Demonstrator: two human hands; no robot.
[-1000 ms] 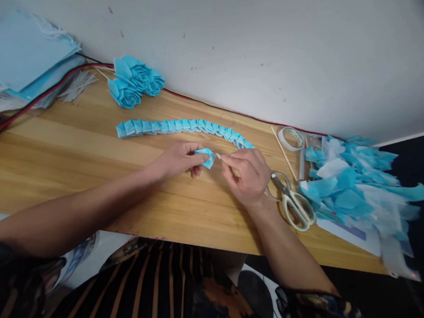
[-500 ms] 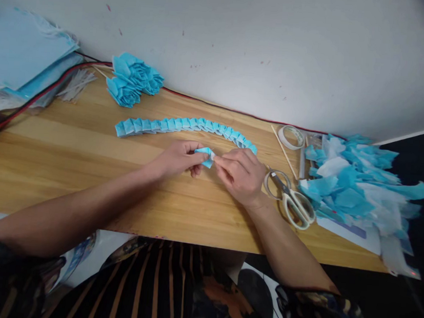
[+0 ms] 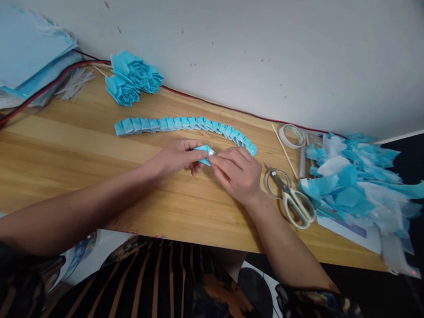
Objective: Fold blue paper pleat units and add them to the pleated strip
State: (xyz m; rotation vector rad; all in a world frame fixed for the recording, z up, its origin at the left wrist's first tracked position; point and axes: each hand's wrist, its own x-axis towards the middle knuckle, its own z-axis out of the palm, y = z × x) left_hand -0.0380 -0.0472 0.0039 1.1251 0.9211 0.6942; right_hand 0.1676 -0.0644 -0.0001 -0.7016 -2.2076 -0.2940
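Observation:
My left hand (image 3: pixel 177 157) pinches a small folded blue paper piece (image 3: pixel 204 152) above the wooden table (image 3: pixel 86 168). My right hand (image 3: pixel 238 173) meets it from the right, fingertips pressed on the same piece. Just behind both hands lies a long curved strip of pleated blue paper (image 3: pixel 185 126). Both hands are closed round the small piece.
Scissors (image 3: pixel 291 197) lie right of my right hand, with a tape roll (image 3: pixel 290 136), a thin stick (image 3: pixel 284 152) and a heap of blue and white paper scraps (image 3: pixel 356 185) beyond. A blue paper flower (image 3: pixel 130 78) and stacked blue sheets (image 3: pixel 22 51) sit at the back left. A red cable (image 3: pixel 36 97) runs along the wall.
My right hand has moved left until its fingertips touch the blue piece held by my left hand; a small white bit seen at its fingertips earlier no longer shows.

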